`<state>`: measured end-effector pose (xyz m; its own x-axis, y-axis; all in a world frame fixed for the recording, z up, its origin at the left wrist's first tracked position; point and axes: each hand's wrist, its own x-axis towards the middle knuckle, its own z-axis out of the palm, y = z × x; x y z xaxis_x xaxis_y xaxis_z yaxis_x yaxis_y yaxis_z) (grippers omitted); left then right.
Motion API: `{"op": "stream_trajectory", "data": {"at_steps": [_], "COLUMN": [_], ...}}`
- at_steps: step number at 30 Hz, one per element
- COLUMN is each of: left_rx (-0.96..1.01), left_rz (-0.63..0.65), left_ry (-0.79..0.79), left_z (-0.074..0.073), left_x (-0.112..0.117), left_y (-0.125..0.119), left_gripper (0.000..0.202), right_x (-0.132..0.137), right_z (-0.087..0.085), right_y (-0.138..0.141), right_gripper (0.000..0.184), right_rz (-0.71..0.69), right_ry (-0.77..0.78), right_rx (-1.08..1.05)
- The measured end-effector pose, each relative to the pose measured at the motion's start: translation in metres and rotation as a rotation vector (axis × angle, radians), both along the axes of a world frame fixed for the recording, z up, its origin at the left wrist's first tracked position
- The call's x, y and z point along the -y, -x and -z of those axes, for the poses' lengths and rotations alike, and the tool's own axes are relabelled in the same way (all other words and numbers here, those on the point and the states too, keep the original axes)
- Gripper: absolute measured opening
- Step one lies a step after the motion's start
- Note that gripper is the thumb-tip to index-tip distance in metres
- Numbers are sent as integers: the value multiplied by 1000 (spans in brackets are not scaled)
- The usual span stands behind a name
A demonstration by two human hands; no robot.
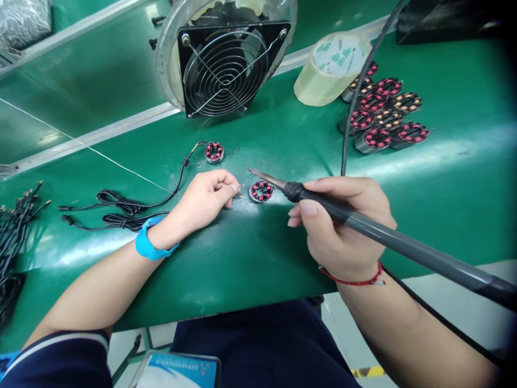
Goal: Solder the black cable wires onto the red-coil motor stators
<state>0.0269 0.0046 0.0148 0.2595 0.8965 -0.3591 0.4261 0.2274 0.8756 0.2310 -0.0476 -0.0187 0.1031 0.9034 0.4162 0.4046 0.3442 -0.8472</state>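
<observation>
My right hand [343, 221] grips a soldering iron [375, 231] by its dark handle. Its metal tip points left, just above a small round motor stator [261, 191] with red windings, which lies on the green bench. Left of that stator, my left hand [208, 199] pinches the thin wire ends [241, 187] of a black cable [129, 221]; the cable's coil lies behind the wrist with its plug to the left. A second stator [214, 152], joined to another black cable [117, 199], rests just beyond my left hand.
A fan with a wire guard [224, 81] stands at the back. Right of it are a tape roll [323, 70] and a cluster of stators [383, 113]. A bundle of black cables [20, 231] lies at far left. The iron's cord [351, 118] hangs across the right side.
</observation>
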Motion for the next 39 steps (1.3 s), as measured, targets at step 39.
{"op": "stream_trajectory", "data": {"at_steps": [39], "left_rx": [272], "left_rz": [-95], "left_ry": [75], "left_z": [2], "left_x": [-3], "left_y": [2], "left_gripper": [14], "right_x": [-47], "right_z": [8], "right_y": [30], "right_gripper": [46], "right_rz": [-326], "right_ry": [-223], "right_rx": [324]}}
